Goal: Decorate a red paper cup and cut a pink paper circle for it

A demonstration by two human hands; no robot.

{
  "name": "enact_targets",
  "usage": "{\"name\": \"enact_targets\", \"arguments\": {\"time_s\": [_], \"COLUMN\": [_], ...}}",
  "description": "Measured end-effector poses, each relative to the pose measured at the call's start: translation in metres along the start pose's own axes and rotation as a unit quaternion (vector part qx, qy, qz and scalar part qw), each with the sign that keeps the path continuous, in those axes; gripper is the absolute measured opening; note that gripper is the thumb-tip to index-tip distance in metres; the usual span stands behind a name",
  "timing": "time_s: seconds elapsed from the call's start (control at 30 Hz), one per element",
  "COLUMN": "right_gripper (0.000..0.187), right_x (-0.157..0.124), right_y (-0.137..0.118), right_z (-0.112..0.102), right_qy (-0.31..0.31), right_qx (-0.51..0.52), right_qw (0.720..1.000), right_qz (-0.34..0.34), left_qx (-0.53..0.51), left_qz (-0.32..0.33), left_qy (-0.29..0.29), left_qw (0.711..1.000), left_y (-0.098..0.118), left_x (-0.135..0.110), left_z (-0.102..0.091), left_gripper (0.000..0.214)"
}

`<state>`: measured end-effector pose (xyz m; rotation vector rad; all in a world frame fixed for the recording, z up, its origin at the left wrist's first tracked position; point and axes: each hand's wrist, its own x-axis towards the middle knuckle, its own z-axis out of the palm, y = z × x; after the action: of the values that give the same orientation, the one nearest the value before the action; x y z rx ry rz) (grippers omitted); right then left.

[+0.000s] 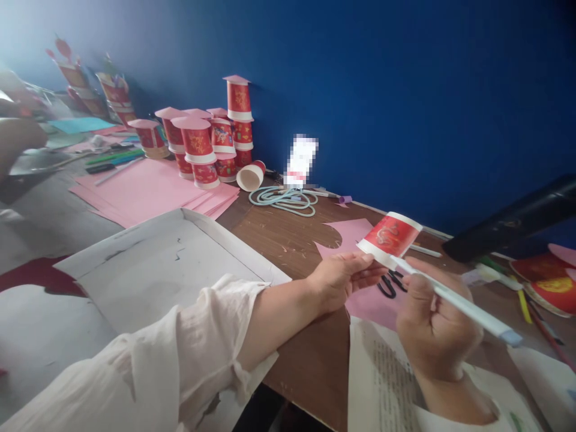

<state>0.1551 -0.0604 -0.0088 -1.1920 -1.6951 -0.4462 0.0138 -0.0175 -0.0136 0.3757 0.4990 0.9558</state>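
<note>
My left hand (338, 278) pinches the rim of a red paper cup (389, 236) held upside down over pink paper (348, 234) on the wooden table (288, 240). My right hand (434, 321) is closed around a pale blue pen (454, 299), its tip touching the cup's white rim. Black-handled scissors (390, 282) lie on the pink paper just below the cup, between both hands. A printed sheet (382, 378) lies under my right wrist.
Stacked red cups with pink paper lids (211, 141) stand by the blue wall, one cup lying on its side (250, 176). Pink sheets (148, 189), a coiled pale cord (284, 199), a large white board (171, 258) and pens (524, 303) are about. A black object (513, 223) juts in at right.
</note>
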Motion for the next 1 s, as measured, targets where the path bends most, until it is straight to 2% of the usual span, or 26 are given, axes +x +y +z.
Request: {"name": "enact_targets", "arguments": {"time_s": [0.17,0.4,0.6,0.8,1.0], "right_gripper": [0.025,0.023,0.021,0.021,0.024], "right_x": [0.0044,0.0046,0.0057,0.0054,0.0054], "right_y": [-0.0005,-0.0002,0.0000,0.0028,0.0042], "right_z": [0.0028,0.0042,0.0041,0.0044,0.0050], "right_qy": [-0.039,-0.055,-0.059,-0.061,-0.066], "right_qx": [0.005,0.010,0.011,0.005,0.015], "right_qw": [0.999,0.998,0.998,0.998,0.998], "right_qz": [-0.030,-0.030,-0.025,-0.017,-0.003], "left_qx": [0.011,0.015,0.020,0.013,0.002], "left_qz": [0.012,0.025,0.030,0.019,0.018], "left_qy": [-0.005,0.014,0.016,0.041,0.059], "left_qw": [1.000,0.999,0.999,0.999,0.998], "left_y": [-0.0008,-0.0006,-0.0020,-0.0011,-0.0007], "left_x": [0.0005,0.0012,0.0023,0.0016,0.0020], "left_z": [-0.0001,0.0000,-0.0009,0.0011,0.0016], "left_gripper": [0.009,0.010,0.016,0.006,0.008]}}
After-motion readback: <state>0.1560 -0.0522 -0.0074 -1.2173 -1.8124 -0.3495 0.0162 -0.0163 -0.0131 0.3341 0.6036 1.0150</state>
